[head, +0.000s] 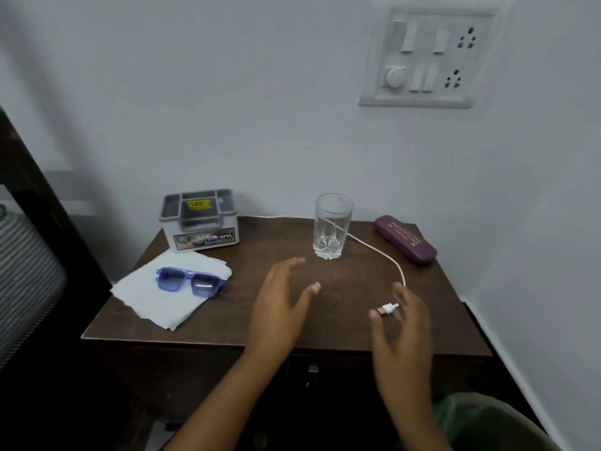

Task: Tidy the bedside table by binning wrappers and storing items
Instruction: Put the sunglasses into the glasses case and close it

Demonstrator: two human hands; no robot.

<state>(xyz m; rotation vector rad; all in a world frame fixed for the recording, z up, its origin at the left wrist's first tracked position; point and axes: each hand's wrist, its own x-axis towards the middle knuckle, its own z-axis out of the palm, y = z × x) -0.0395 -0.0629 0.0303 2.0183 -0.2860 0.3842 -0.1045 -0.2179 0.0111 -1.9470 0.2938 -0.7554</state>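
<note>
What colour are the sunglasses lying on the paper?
The sunglasses have a blue see-through frame and dark lenses, seen in the head view.

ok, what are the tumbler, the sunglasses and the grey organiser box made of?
Tumbler: looks like clear glass, glossy; see-through, with a cut star pattern in a thick base.
Sunglasses: probably plastic; translucent blue shiny frame, dark tinted lenses, lens material unclear.
Organiser box: likely moulded plastic, matte grey, judging by its uniform colour and rounded compartment edges.
</note>
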